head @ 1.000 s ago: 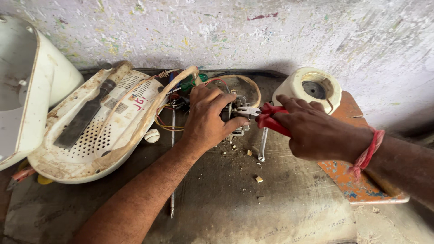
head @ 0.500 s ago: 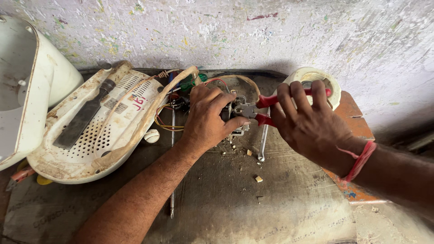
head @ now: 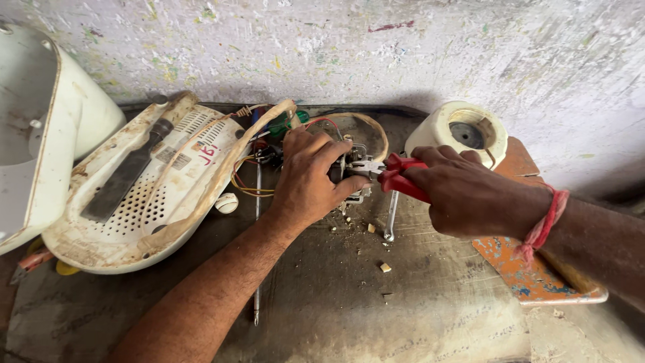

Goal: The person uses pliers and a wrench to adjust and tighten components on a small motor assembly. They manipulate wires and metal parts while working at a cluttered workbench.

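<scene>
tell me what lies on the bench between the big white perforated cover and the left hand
In the head view, a small round white knob and a long thin screwdriver lie between the perforated cover and the left hand, plus loose yellow wires.

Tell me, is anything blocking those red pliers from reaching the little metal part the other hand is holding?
Nothing visible does. The red-handled pliers in the right hand already have their tips at the small metal part, which the left hand steadies.
</scene>
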